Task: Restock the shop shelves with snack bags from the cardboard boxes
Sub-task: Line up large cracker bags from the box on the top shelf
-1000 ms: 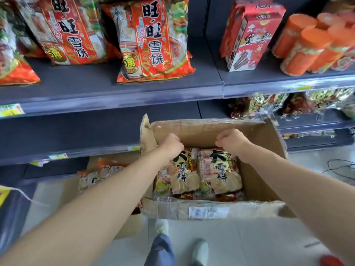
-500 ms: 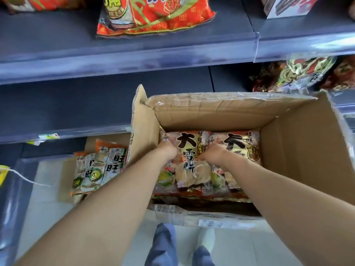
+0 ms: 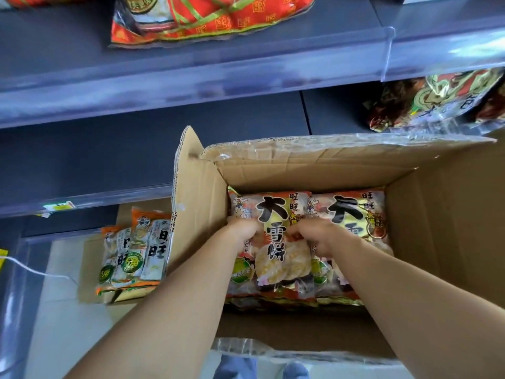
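An open cardboard box (image 3: 437, 214) stands on the floor in front of the shelves. Inside lie rice-cracker snack bags side by side: a left bag (image 3: 273, 258) and a right bag (image 3: 355, 212), with more beneath. My left hand (image 3: 243, 233) grips the left edge of the left bag. My right hand (image 3: 319, 239) has its fingers curled into that bag's right edge, where it meets the right bag. Both hands are inside the box.
A dark shelf (image 3: 136, 149) with a bare stretch runs just behind the box. The shelf above (image 3: 246, 58) carries a red snack bag (image 3: 213, 17). Dark snack bags (image 3: 437, 99) lie at right. A smaller box with orange bags (image 3: 136, 253) sits at left.
My hands left the box's far rim and went down inside to take hold of the left bag. The view has tilted down and come closer to the box.
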Demonstrator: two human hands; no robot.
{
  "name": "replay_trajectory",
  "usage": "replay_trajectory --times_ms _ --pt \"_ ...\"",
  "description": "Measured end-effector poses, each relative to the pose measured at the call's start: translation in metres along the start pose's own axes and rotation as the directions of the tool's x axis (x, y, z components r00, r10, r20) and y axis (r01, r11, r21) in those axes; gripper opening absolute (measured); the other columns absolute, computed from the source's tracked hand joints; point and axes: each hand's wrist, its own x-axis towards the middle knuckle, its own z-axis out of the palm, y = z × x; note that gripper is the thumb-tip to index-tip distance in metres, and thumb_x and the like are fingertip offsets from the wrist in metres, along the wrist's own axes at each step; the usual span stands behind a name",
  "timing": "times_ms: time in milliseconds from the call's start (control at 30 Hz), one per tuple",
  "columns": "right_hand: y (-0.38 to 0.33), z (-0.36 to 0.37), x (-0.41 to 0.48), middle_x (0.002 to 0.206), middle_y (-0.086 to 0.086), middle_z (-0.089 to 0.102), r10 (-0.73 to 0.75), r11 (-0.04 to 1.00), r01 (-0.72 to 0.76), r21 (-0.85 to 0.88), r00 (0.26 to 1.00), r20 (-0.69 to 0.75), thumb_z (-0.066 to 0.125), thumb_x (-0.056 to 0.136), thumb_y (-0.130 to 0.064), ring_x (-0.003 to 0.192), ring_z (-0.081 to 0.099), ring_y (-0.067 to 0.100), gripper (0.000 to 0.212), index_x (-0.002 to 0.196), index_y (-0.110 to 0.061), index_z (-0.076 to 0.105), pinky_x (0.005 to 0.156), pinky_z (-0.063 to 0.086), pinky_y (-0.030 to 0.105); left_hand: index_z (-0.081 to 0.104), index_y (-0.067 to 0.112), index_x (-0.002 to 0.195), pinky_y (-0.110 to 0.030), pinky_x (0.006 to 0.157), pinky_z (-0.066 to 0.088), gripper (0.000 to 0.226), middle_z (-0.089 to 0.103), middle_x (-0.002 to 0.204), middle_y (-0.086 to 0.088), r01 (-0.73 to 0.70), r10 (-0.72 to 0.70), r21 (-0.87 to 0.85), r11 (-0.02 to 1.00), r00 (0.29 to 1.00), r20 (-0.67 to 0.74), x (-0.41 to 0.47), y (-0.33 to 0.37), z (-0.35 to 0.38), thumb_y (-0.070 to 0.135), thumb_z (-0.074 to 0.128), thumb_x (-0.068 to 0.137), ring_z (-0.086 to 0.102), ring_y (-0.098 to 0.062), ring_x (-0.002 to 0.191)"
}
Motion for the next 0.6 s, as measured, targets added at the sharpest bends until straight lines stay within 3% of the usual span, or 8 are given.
replay_trajectory --times_ms 67,167,233,267,367,467,533,600 --pt "0.000 -0.003 0.001 0.084 0.011 0.063 -0.013 1.000 0.014 0.023 1.000 -0.004 0.057 0.093 -0.010 0.065 0.059 0.020 0.007 0.098 -0.005 0.055 0.055 0.047 0.029 0.020 0.006 0.147 -0.035 0.075 0.040 0.082 0.051 0.130 -0.018 0.013 -0.013 -0.017 1.000 1.000 0.002 0.003 -0.002 -0.004 0.005 0.067 0.080 0.052 -0.032 0.116" --pt "0.004 -0.007 0.000 0.094 0.013 0.066 -0.002 0.998 0.001 0.056 1.000 0.014 0.059 0.090 -0.009 0.071 0.062 0.022 0.019 0.108 -0.004 0.057 0.068 0.054 0.035 0.018 0.006 0.148 -0.040 0.075 0.032 0.078 0.045 0.139 -0.018 0.006 -0.007 0.051 0.999 1.000 0.021 0.002 -0.004 -0.008 0.002 0.062 0.084 0.045 -0.034 0.126" --pt "0.006 -0.010 -0.005 0.090 0.014 0.067 0.022 0.994 -0.023 0.111 1.000 0.009 0.061 0.088 -0.006 0.073 0.064 0.025 0.020 0.108 -0.003 0.059 0.075 0.057 0.040 0.023 0.004 0.146 -0.038 0.071 0.032 0.071 0.050 0.135 -0.017 -0.008 0.007 0.113 0.994 1.000 0.010 -0.002 -0.003 -0.005 0.003 0.060 0.086 0.048 -0.032 0.122" --pt "0.007 -0.012 -0.010 0.087 0.013 0.066 0.022 0.992 -0.023 0.120 1.000 0.006 0.062 0.087 -0.005 0.071 0.064 0.025 0.019 0.105 -0.004 0.059 0.069 0.057 0.039 0.029 0.003 0.143 -0.038 0.071 0.032 0.064 0.055 0.126 -0.017 -0.015 0.012 0.127 0.992 1.000 0.021 -0.005 -0.002 -0.004 0.004 0.060 0.087 0.053 -0.031 0.114" --pt "0.007 -0.022 -0.032 0.085 0.010 0.061 0.005 0.999 -0.005 0.038 1.000 -0.007 0.065 0.087 -0.011 0.071 0.058 0.022 0.019 0.104 -0.008 0.057 0.056 0.044 0.031 0.048 0.010 0.117 -0.027 0.061 0.037 0.027 0.049 0.081 -0.009 -0.059 0.049 0.173 0.983 0.997 0.065 -0.037 0.005 -0.001 0.004 0.055 0.092 0.050 -0.023 0.070" --pt "0.010 -0.033 -0.059 0.095 0.007 0.059 -0.028 1.000 0.028 0.009 1.000 -0.010 0.065 0.088 -0.016 0.079 0.056 0.020 0.033 0.118 -0.008 0.053 0.070 0.043 0.035 0.056 0.005 0.104 -0.029 0.067 0.035 0.012 0.046 0.090 -0.010 -0.114 0.103 0.229 0.967 0.993 0.059 -0.067 0.010 0.001 0.003 0.054 0.093 0.048 -0.029 0.081" --pt "0.015 -0.038 -0.077 0.119 0.009 0.057 -0.053 0.999 0.053 0.000 0.997 -0.054 0.068 0.086 -0.017 0.107 0.058 0.025 0.039 0.120 -0.008 0.052 0.090 0.044 0.042 0.057 0.004 0.116 -0.032 0.073 0.032 0.024 0.045 0.101 -0.011 -0.172 0.163 0.205 0.963 0.985 0.061 -0.085 0.011 0.003 0.001 0.054 0.093 0.042 -0.027 0.086" --pt "0.018 -0.042 -0.099 0.127 0.014 0.055 -0.090 0.996 0.090 0.001 0.990 -0.106 0.073 0.081 -0.018 0.116 0.055 0.029 0.041 0.116 -0.007 0.055 0.095 0.043 0.046 0.054 -0.001 0.127 -0.033 0.071 0.035 0.035 0.047 0.109 -0.013 -0.201 0.194 0.192 0.961 0.979 0.058 -0.110 0.014 0.002 0.000 0.056 0.092 0.042 -0.027 0.084"
